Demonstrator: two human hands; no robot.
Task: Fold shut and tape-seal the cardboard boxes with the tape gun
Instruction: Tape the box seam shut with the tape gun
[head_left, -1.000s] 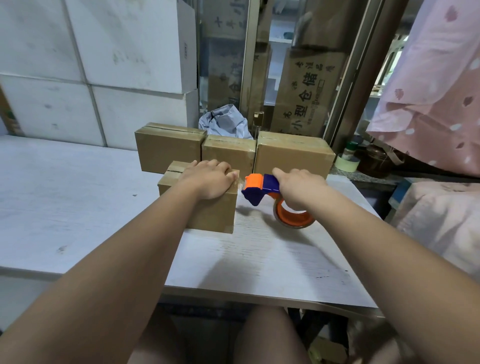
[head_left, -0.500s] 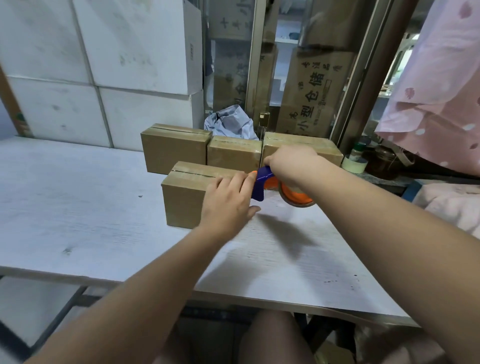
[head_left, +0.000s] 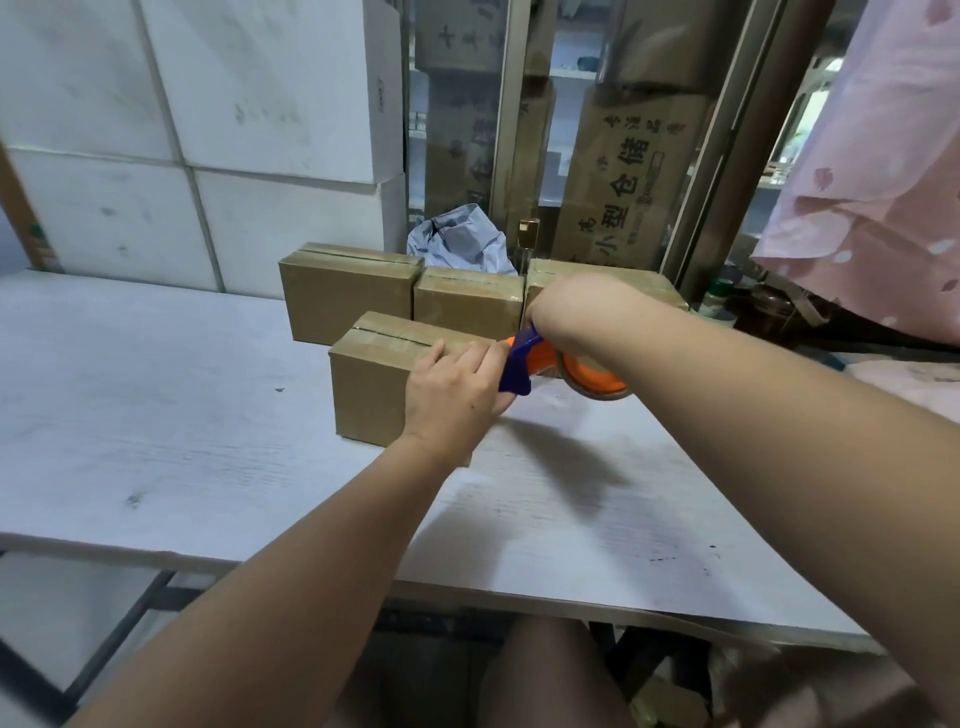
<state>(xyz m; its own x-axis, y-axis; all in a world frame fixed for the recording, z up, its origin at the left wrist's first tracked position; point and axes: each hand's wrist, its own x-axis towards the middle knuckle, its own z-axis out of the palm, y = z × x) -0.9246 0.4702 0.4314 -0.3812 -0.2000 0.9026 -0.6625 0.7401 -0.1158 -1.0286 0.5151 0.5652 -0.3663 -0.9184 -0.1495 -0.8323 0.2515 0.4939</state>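
Brown cardboard box (head_left: 374, 395), flaps shut, dark centre seam; left hand (head_left: 452, 397) flat against it, right hand (head_left: 566, 306) clasping orange-blue tape gun (head_left: 519, 366).

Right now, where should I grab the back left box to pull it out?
Probably grip the back left box by its left end, coming from the left: that end is bare, while its right end is next to the middle box, white blocks stand behind it, and the front box crowds its front.
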